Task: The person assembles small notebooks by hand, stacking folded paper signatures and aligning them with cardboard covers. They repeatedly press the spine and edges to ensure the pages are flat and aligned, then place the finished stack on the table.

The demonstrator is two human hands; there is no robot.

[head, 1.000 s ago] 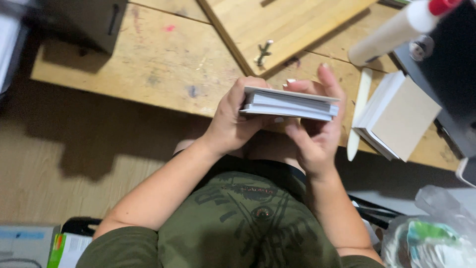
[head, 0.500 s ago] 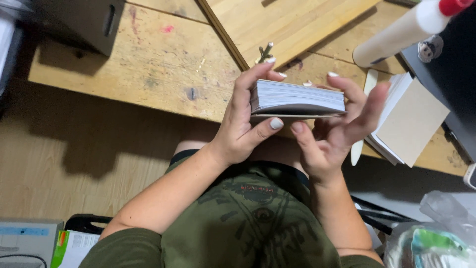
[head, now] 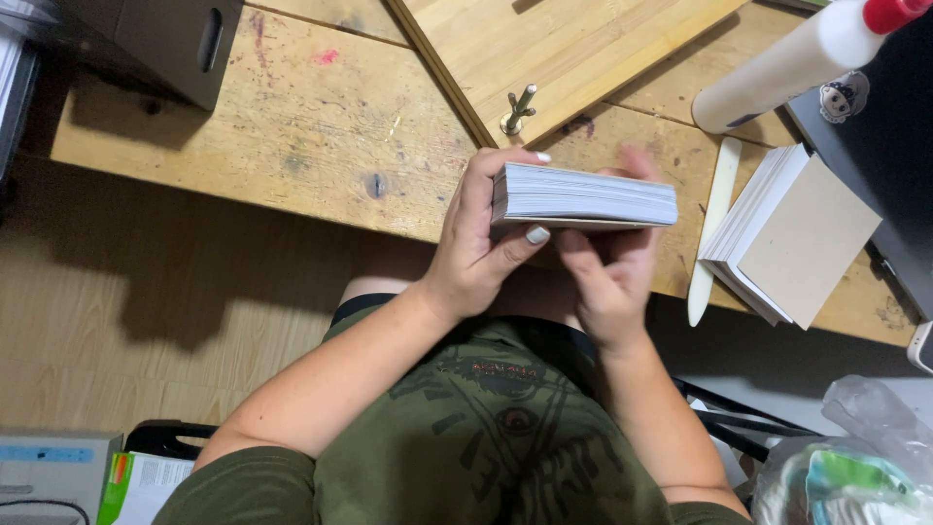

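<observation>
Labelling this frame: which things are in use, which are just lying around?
In use: stack of white sheets, left hand, right hand.
Lying about: second paper stack with grey card, bone folder, glue bottle, wooden board, grey box.

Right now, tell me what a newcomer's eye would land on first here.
First, the thick stack of white sheets held edge-on at the centre, the left hand gripping one end and the right hand under the other, above the worn wooden bench. To the right lie a second stack topped with grey board, a pale folding tool beside it, and a white bottle with a red cap.
</observation>
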